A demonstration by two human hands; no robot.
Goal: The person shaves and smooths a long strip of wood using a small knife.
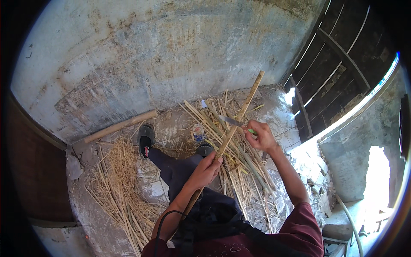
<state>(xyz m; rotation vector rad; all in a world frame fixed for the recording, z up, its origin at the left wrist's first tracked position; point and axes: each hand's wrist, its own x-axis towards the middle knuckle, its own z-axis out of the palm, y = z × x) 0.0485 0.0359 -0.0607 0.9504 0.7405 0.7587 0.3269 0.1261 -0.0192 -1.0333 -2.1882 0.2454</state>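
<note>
My left hand (207, 171) is closed round a long bamboo strip (250, 101), which slants from beside my lap up and away to the right. A knife (230, 120) with a pale blade and a green handle is gripped in my right hand (260, 136). Its blade lies across the strip, above my left hand; whether the edge bites into it is too small to tell. Beneath both hands spreads a heap of split bamboo strips (252, 165) and shavings on the floor.
A pile of fine shavings (122, 165) lies left of my feet. Along the wall base rests a bamboo pole (122, 125). My shoes (146, 139) stand between the heaps. A dark plank door (338, 55) is at far right, with a hose (352, 222) and rubble (319, 175) below it.
</note>
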